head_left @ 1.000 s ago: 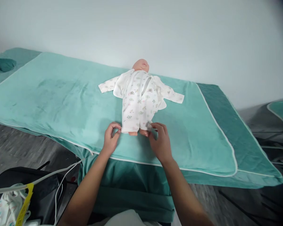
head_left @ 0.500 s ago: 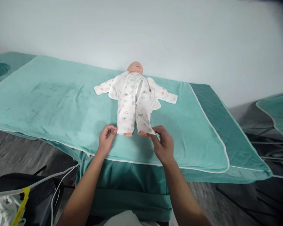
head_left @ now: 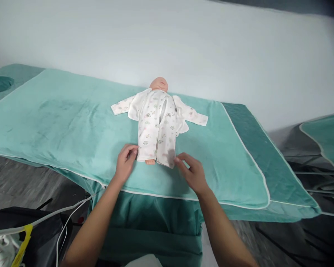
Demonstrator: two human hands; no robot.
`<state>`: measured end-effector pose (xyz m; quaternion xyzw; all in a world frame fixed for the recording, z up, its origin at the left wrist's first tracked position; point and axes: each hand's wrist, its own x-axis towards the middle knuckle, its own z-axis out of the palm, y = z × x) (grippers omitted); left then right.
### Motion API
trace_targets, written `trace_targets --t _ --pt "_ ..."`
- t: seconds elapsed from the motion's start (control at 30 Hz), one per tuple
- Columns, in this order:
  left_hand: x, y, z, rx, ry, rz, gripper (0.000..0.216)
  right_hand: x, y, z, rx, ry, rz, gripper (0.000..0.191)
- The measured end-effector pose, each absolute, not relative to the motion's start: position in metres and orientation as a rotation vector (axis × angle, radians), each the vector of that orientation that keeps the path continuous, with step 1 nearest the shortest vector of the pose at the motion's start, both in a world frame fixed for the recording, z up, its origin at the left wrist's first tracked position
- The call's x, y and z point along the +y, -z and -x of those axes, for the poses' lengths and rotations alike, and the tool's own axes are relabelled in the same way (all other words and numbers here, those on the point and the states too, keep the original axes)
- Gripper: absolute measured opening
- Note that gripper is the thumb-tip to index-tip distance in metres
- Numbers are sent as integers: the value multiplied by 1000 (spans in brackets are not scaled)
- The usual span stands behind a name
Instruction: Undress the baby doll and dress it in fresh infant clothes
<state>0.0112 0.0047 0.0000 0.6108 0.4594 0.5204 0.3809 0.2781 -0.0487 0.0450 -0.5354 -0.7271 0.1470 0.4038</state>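
Teal mat (head_left: pixel 72 122): both hands' grip apparently pinches doll (head_left: pixel 159 84) romper (head_left: pixel 156 129) cuffs near edge.

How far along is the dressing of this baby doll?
The doll lies on the teal blanket with its patterned romper on, sleeves spread. The left hand pinches one leg hem; the right hand hovers by the other. The front gapes, apparently unfastened.

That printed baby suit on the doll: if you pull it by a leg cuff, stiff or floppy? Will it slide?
Probably floppy: the baby suit lies creased, its empty sleeves flat on the teal blanket. Likely light, thin cloth. Tugged at the cuffs, where the left hand and right hand are, it may drag the doll along.
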Motion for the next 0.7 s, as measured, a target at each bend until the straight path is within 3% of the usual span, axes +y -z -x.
trace_targets --t 0.1,0.23,0.33,0.7 --pt "37 -3 -15 1300 -1266 -1800 33 -9 -33 -292 -1799 -145 1458 12" --pt "93 -9 -25 1580 -1010 -2158 41 49 -14 -302 -1998 54 1536 39" --pt "128 -15 -33 1689 -799 -2370 37 74 -6 -299 -2148 113 1561 45" --pt "179 -17 -53 1288 -724 -2597 44 124 1 -286 -2143 1 1637 40"
